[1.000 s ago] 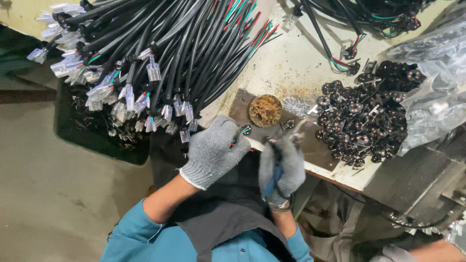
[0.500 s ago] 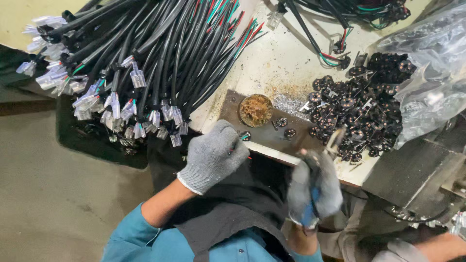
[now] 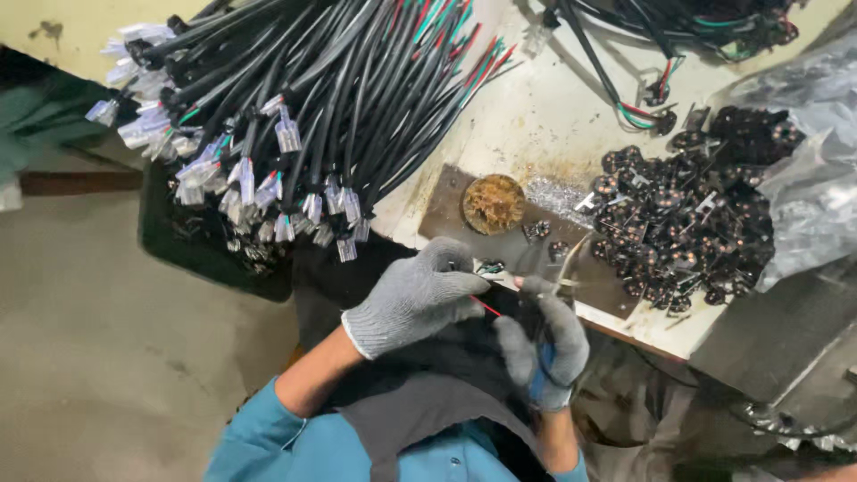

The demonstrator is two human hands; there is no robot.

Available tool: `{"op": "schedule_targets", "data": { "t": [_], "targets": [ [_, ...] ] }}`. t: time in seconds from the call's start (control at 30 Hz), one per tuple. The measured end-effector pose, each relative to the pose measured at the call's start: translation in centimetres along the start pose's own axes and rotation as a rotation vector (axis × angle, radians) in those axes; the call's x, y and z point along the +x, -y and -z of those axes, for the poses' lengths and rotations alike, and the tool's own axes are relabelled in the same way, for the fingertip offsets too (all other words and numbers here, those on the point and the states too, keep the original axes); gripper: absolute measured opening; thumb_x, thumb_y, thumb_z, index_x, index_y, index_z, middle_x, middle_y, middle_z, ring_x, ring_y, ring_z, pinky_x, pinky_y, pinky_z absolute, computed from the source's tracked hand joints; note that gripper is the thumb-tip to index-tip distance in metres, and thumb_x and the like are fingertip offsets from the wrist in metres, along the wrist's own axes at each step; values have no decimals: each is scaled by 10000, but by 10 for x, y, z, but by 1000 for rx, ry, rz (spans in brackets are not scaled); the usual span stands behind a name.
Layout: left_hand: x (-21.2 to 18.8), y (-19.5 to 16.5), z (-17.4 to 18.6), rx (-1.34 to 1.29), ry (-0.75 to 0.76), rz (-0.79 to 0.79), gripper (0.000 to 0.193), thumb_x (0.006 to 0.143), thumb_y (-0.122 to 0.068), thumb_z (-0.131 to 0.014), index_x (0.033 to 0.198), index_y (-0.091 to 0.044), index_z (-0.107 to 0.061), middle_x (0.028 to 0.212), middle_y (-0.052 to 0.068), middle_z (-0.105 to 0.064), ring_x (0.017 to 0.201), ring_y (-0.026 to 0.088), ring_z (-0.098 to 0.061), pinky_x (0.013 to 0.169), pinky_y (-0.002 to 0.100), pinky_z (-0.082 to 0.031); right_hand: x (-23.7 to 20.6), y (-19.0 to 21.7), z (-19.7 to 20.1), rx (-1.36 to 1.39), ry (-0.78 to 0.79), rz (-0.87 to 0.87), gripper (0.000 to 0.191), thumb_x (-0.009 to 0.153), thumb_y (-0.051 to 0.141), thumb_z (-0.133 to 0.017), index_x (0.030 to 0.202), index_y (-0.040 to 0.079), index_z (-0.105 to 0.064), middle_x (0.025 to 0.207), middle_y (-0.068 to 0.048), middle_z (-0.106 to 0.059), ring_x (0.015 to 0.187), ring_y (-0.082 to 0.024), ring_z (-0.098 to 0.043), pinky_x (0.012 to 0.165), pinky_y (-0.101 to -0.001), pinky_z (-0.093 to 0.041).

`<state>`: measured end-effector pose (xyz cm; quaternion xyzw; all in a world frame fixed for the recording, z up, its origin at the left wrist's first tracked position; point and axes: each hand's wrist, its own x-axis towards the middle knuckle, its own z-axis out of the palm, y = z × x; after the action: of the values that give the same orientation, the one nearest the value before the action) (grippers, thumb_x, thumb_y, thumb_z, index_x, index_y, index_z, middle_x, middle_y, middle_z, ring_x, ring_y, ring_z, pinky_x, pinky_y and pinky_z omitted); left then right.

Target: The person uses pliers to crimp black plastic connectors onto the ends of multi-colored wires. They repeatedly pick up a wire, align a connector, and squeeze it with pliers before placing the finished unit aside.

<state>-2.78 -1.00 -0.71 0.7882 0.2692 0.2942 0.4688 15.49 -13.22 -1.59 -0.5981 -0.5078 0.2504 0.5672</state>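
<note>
Both hands sit low in the middle of the view, in grey knit gloves; the left hand (image 3: 415, 299) comes in from 7 o'clock, its fingers pressed together and pinching a thin red wire (image 3: 486, 308) at the tips; the wire runs a short way toward 4 o'clock and meets the right hand (image 3: 543, 344); the right hand rises from 6 o'clock, its fingers curled tight around a blue-handled tool (image 3: 540, 375), whose working end is too blurred to make out; the 2 hands are just beside each other, joined by that wire, at the near edge of the tabletop (image 3: 553, 116).

At 12 o'clock from the hands lies a dark flat plate (image 3: 509, 241) on the tabletop; on it rests a round tin of brownish stuff (image 3: 493, 203), with 2 or 3 small dark parts beside it; at 2 o'clock a heap of small black connector parts (image 3: 687, 214) spreads toward a crumpled clear plastic bag (image 3: 803, 178); at 10 o'clock a thick bundle of black cables (image 3: 339, 98) fans out, their near ends tipped with clear plastic terminals (image 3: 286, 134), their far ends showing red and green cores; beneath those terminals sits a dark bin (image 3: 201, 254); at 1 o'clock, at the top edge, more black cable (image 3: 678, 27) lies coiled.
</note>
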Motion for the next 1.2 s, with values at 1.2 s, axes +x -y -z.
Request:
{"op": "schedule_targets", "data": {
  "t": [1.2],
  "targets": [
    [36, -5, 3, 90, -210, 381, 110, 959, -114, -692, 968, -50, -603, 929, 136, -614, 866, 335, -650, 757, 431, -524, -23, -68, -24, -243, -360, -79, 540, 1050, -91, -686, 1472, 22, -369, 1192, -191, -693, 1018, -226, -705, 986, -367, -574]
  ]
}}
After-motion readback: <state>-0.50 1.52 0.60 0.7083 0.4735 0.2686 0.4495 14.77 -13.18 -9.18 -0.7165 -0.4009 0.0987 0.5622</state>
